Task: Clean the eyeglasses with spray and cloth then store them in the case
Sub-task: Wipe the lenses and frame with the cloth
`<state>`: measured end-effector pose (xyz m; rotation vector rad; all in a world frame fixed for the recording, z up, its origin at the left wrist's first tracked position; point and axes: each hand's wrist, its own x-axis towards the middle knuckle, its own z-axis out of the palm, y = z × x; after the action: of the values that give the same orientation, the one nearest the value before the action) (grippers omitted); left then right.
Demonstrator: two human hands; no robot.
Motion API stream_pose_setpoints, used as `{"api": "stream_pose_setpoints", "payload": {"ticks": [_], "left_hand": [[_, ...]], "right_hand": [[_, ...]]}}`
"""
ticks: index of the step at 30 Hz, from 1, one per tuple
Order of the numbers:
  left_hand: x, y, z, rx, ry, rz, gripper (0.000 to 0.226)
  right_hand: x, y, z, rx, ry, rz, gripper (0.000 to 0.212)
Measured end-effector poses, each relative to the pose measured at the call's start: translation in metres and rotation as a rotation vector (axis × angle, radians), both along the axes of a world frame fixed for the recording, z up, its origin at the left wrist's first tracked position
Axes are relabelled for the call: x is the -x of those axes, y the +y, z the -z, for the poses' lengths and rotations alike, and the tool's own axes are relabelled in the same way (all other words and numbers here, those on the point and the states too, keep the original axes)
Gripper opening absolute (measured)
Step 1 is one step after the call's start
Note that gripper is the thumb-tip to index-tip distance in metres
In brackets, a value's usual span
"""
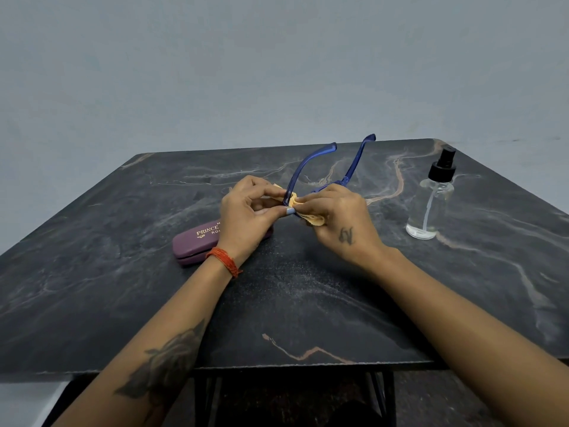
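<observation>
Blue-framed eyeglasses (300,167) are held above the table's middle, their two arms open and pointing away from me. My left hand (249,211) pinches the frame's left corner between thumb and fingers. My right hand (335,217) pinches a small yellow cloth (312,219) against the left lens; the lenses are mostly hidden by my fingers and the cloth. A purple eyeglass case (197,241), closed, lies on the table under my left wrist. A clear spray bottle (432,204) with a black pump top stands upright to the right.
The dark marble-patterned table (308,303) has its front edge close to me and a plain grey wall behind it. Black table legs show below the front edge.
</observation>
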<state>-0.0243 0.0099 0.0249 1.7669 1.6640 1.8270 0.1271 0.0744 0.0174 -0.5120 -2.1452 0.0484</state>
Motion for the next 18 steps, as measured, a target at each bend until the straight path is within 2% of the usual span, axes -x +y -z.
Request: {"api": "stream_pose_setpoints", "payload": {"ticks": [2,5,8,11,13,16,18], "left_hand": [[0.000,0.000,0.000,0.013,0.018,-0.005,0.032],[0.001,0.000,-0.001,0.020,-0.006,0.027,0.031],[0.002,-0.001,-0.003,0.016,-0.069,0.051,0.033],[0.001,-0.001,-0.003,0.039,-0.093,0.052,0.027],[0.000,-0.001,-0.002,0.066,-0.128,0.059,0.025],[0.002,0.000,-0.002,0.092,-0.171,0.065,0.026],[0.002,0.000,-0.003,0.091,-0.190,0.082,0.025]], "right_hand": [[-0.005,0.001,-0.006,0.064,-0.027,-0.001,0.021],[-0.013,-0.001,-0.021,0.405,-0.011,0.012,0.020],[-0.019,0.000,-0.029,0.759,0.168,-0.049,0.011],[-0.022,0.002,-0.033,1.134,0.367,-0.206,0.006],[-0.022,0.002,-0.036,1.351,0.467,-0.303,0.010],[-0.023,0.002,-0.038,1.481,0.507,-0.378,0.025],[-0.024,0.003,-0.038,1.427,0.441,-0.315,0.026]]}}
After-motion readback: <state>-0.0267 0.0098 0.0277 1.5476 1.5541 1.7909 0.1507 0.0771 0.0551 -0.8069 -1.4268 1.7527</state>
